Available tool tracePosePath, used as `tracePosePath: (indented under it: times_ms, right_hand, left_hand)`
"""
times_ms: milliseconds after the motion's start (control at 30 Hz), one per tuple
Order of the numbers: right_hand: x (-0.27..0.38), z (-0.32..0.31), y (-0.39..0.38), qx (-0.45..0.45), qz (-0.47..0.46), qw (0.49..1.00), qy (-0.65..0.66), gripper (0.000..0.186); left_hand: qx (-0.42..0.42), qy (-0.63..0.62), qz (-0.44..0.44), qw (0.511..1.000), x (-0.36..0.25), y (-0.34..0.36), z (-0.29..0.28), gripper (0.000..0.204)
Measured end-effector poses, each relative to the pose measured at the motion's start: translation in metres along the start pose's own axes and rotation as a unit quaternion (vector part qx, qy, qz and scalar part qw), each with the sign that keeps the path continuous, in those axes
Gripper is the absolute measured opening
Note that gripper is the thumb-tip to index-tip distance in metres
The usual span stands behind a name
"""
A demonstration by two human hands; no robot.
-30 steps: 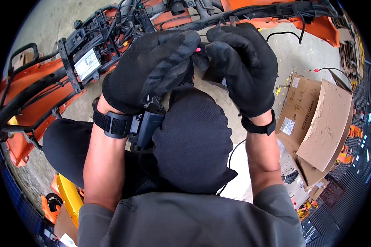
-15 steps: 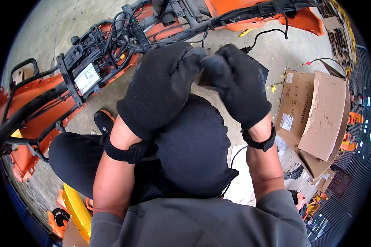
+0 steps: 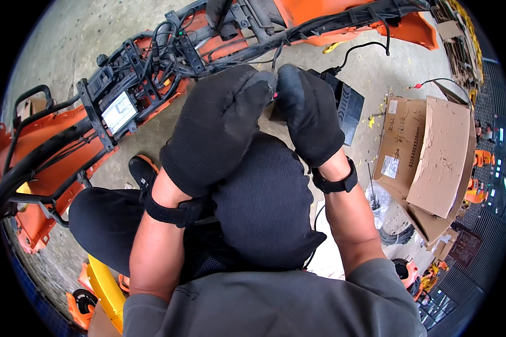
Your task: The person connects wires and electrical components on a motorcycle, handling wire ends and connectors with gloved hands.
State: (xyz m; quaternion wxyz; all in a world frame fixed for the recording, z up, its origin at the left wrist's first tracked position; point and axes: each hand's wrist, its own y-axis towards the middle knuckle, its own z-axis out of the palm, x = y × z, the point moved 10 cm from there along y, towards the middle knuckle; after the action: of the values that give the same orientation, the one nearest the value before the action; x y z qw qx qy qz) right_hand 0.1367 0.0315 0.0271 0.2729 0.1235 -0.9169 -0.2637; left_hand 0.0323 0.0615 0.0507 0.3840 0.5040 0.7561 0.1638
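Orange panels and black metal tubing make up one long vehicle frame point(image 3: 194, 53), sweeping from 9 o'clock over to 1 o'clock. Next in extent, one creased brown cardboard box point(image 3: 441, 160) stands at 3 o'clock. Two hands in black knitted gloves meet near 12 o'clock: the left hand point(image 3: 208, 129), toward 11, has its thumb and fingers pinched together; the right hand point(image 3: 312, 121), toward 1, has its fingers curled, their tips just beside those of the left. One glossy yellow curved panel point(image 3: 105, 286) lies at 8 o'clock. One black ribbed rectangular box point(image 3: 351, 106) rests on the floor at 2 o'clock, partly behind the right hand. One white-faced rectangular unit point(image 3: 119, 112) sits on the frame at 10 o'clock. Two black wrist straps, one per forearm, follow. Smallest is one small red piece point(image 3: 275, 96), between 12 and 1 o'clock, gripped at the left fingertips; whether the right fingers also grip it cannot be told. One similar red cable end point(image 3: 417, 86) shows at 2 o'clock, well apart.
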Motion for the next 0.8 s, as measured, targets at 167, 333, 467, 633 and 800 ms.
tracePosePath:
  times_ms: [167,333,467,633,800]
  right_hand:
    - [-0.014,0.014,-0.003,0.049,0.026,0.998,-0.01,0.05]
    - [-0.024,0.011,-0.011,0.019,0.05,0.997,-0.046,0.044]
    - [-0.059,-0.004,-0.015,-0.001,0.361,0.899,0.25,0.026]
    - [-0.063,0.0,-0.027,0.059,0.403,0.874,0.267,0.031]
    - [-0.047,-0.007,-0.02,0.049,0.344,0.908,0.235,0.027]
  left_hand:
    - [0.007,-0.005,0.007,1.0,0.004,0.0,0.003,0.029]
    - [0.006,-0.052,-0.007,0.999,0.011,0.0,0.006,0.025]
    - [0.039,-0.195,-0.166,0.966,0.036,-0.013,0.02,0.02]
    - [-0.029,-0.067,-0.069,0.995,0.024,-0.002,0.009,0.018]
    - [0.102,-0.297,-0.331,0.89,0.052,-0.014,0.031,0.023]
